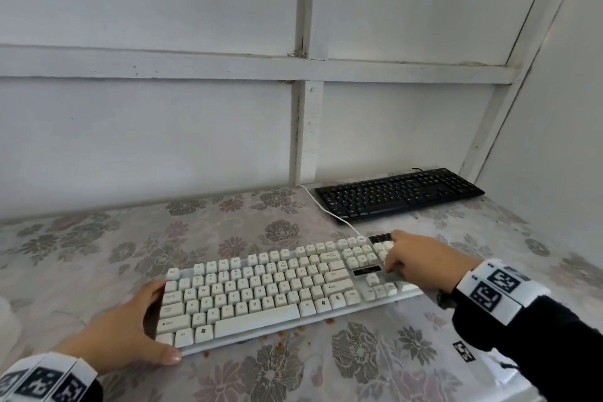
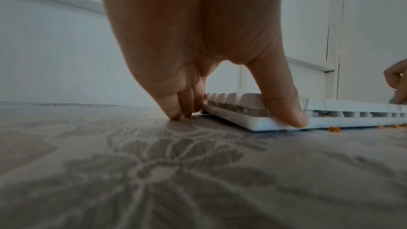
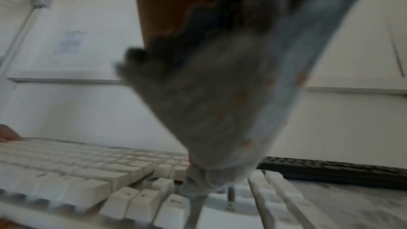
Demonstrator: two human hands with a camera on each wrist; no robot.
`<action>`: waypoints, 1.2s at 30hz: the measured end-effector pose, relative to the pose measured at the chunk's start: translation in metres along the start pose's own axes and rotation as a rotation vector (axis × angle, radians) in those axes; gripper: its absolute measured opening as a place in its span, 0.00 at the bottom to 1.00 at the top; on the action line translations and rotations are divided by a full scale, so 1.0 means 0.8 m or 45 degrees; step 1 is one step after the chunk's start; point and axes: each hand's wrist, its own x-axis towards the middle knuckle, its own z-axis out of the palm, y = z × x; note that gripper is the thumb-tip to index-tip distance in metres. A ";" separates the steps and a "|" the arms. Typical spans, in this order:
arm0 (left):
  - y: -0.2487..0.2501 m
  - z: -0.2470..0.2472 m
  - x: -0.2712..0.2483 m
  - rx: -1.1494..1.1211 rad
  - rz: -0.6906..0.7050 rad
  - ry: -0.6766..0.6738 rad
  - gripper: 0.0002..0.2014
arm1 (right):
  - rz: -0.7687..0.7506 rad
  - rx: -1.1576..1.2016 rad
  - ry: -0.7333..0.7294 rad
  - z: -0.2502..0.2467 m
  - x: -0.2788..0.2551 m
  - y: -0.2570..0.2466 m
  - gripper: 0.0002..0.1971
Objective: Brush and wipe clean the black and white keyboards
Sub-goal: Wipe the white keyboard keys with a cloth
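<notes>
Two keyboards: white keyboard point(image 1: 277, 290) near, black keyboard point(image 1: 399, 194) behind. Left hand point(image 1: 127, 333) clasps the white one's end; right hand point(image 1: 421, 266) presses one grey cloth point(image 3: 220, 104) onto its number keys. Several orange crumbs point(image 1: 287, 336) on table point(image 1: 98, 248).

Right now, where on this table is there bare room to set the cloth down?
Best patch: the floral tablecloth left of the black keyboard, behind the white keyboard. The strip along the white keyboard's front edge holds orange crumbs. The right side is crowded by the right hand with its grey cloth.
</notes>
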 end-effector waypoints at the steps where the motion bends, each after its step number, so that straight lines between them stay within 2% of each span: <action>1: -0.001 0.000 0.001 0.003 -0.001 0.004 0.71 | 0.005 0.043 0.007 -0.001 -0.001 0.007 0.09; 8: 0.001 0.000 -0.002 -0.019 0.023 0.026 0.71 | -0.104 0.258 0.114 0.025 0.002 -0.003 0.12; 15: 0.009 -0.001 -0.010 0.001 0.039 0.011 0.73 | -0.059 0.037 0.152 0.032 -0.003 0.014 0.08; 18: 0.010 -0.001 -0.011 0.014 0.049 0.008 0.73 | 0.039 -0.034 0.181 0.018 -0.005 0.021 0.08; 20: 0.011 -0.001 -0.011 0.016 0.050 0.007 0.74 | 0.082 0.001 0.201 0.007 -0.010 0.024 0.08; 26: 0.014 -0.002 -0.014 -0.006 0.046 0.016 0.75 | -0.030 0.124 0.122 0.028 -0.018 0.020 0.14; 30: 0.016 -0.002 -0.015 0.000 0.061 0.013 0.74 | 0.054 0.208 0.167 0.033 -0.025 0.043 0.15; 36: 0.018 -0.003 -0.015 -0.010 0.053 0.005 0.74 | 0.233 0.163 0.146 0.029 -0.033 0.087 0.15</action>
